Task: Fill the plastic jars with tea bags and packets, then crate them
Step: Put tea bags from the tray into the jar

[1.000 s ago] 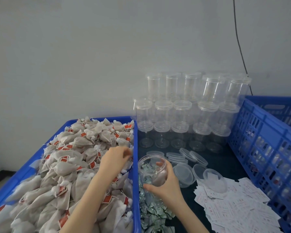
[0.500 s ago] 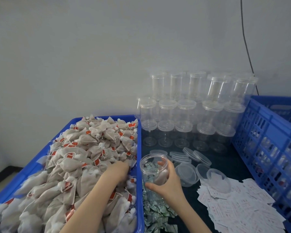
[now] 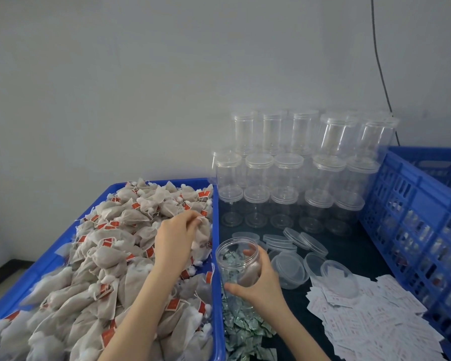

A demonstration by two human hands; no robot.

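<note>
Left hand [image 3: 179, 237] has risen from the tray [image 3: 216, 256], pinching one tea bag [image 3: 202, 231]; right hand [image 3: 255, 280] grips the open jar [image 3: 236, 259]. Loading is imminent.

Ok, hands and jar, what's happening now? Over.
Left hand pinching a tea bag over the blue tray. Right hand gripping the open jar. Tray edge between bag and jar, otherwise clear.

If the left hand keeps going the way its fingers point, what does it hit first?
The left hand points up and right across the tray; it already pinches a tea bag. Straight on, it would likely meet the blue tray's right wall, though depth is unclear.
</note>
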